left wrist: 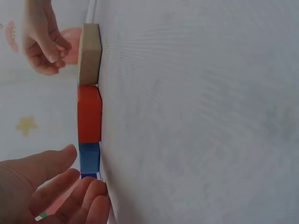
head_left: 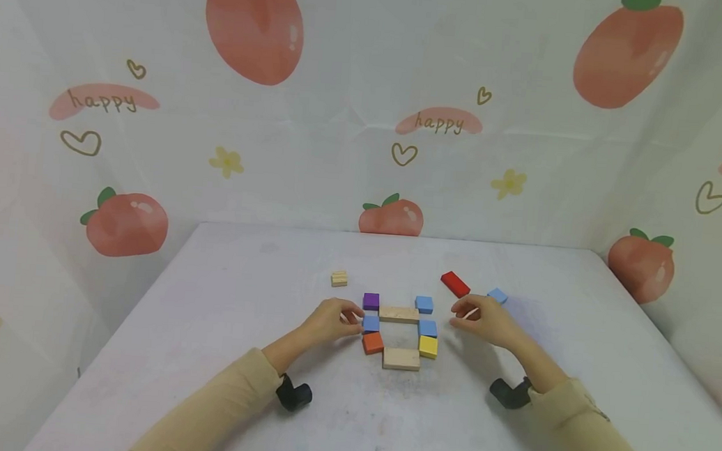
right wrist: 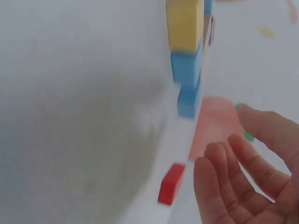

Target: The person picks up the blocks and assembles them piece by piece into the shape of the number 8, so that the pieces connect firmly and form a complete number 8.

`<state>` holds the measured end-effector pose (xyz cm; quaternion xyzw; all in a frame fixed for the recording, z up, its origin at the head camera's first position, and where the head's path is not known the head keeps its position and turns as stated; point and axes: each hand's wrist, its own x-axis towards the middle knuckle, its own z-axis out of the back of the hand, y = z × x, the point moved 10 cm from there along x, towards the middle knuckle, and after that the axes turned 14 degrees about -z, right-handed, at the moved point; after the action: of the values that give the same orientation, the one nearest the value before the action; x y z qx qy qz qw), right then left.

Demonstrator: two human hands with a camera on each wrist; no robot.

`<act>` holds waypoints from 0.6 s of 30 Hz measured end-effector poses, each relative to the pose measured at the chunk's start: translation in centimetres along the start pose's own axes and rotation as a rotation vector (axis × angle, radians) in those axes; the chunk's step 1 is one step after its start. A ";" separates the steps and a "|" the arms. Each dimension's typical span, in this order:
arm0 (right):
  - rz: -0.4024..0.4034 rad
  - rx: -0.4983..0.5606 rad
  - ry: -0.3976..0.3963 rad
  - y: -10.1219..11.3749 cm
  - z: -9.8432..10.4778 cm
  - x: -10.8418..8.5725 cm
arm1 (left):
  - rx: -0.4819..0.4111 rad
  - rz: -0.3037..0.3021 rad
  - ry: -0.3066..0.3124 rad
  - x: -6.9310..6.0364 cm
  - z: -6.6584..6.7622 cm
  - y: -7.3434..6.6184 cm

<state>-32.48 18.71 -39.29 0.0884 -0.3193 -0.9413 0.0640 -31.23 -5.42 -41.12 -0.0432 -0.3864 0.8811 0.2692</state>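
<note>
My left hand (head_left: 332, 320) is at the left side of a ring of blocks, nearest a blue block (head_left: 371, 324). Its thumb and fingers are loosely bent with a gap between them, and nothing shows in its grasp. Above that blue block is a purple block (head_left: 371, 301); below it, a tilted orange-red block (head_left: 373, 343). Over the table right of the ring hovers my right hand (head_left: 485, 319), fingers relaxed and holding nothing. Along the ring's right side lie a blue block (head_left: 424, 304), another blue block (head_left: 427, 328) and a yellow block (head_left: 428, 347).
Two plain wooden blocks span the ring, the far plank (head_left: 399, 315) and the near plank (head_left: 401, 359). Beyond the right hand lie a red block (head_left: 455, 284) and a loose blue block (head_left: 498, 295). A small wooden piece (head_left: 339, 278) sits at the back left.
</note>
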 end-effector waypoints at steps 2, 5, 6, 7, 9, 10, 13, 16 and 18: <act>-0.038 -0.006 -0.028 -0.7 0.8 0.4 | -0.007 -0.005 0.006 0.1 -0.1 0.0; -0.087 -0.014 -0.072 -1.6 2.2 0.7 | -0.009 -0.015 0.007 0.2 -0.2 0.0; -0.102 -0.014 -0.087 -2.0 2.8 0.7 | -0.010 -0.019 0.007 0.2 -0.2 0.0; -0.111 -0.010 -0.101 -2.3 3.3 0.8 | -0.011 -0.022 0.006 0.2 -0.2 0.0; -0.131 -0.001 -0.122 -3.3 4.2 1.0 | -0.010 -0.029 0.005 0.2 -0.2 0.1; -0.138 0.005 -0.133 -3.8 4.6 1.1 | -0.011 -0.032 0.004 0.3 -0.2 0.1; -0.174 0.011 -0.156 -5.3 5.5 1.3 | -0.014 -0.025 0.002 0.3 -0.3 0.3; -0.220 0.002 -0.159 -6.5 5.9 1.3 | -0.019 -0.007 -0.003 0.3 -0.4 0.6; -0.254 -0.006 -0.152 -7.1 6.0 1.3 | -0.021 0.003 -0.005 0.4 -0.4 0.7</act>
<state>-35.49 27.64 -39.10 0.0566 -0.3065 -0.9468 -0.0797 -31.73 -5.38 -41.83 -0.0443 -0.3963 0.8775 0.2664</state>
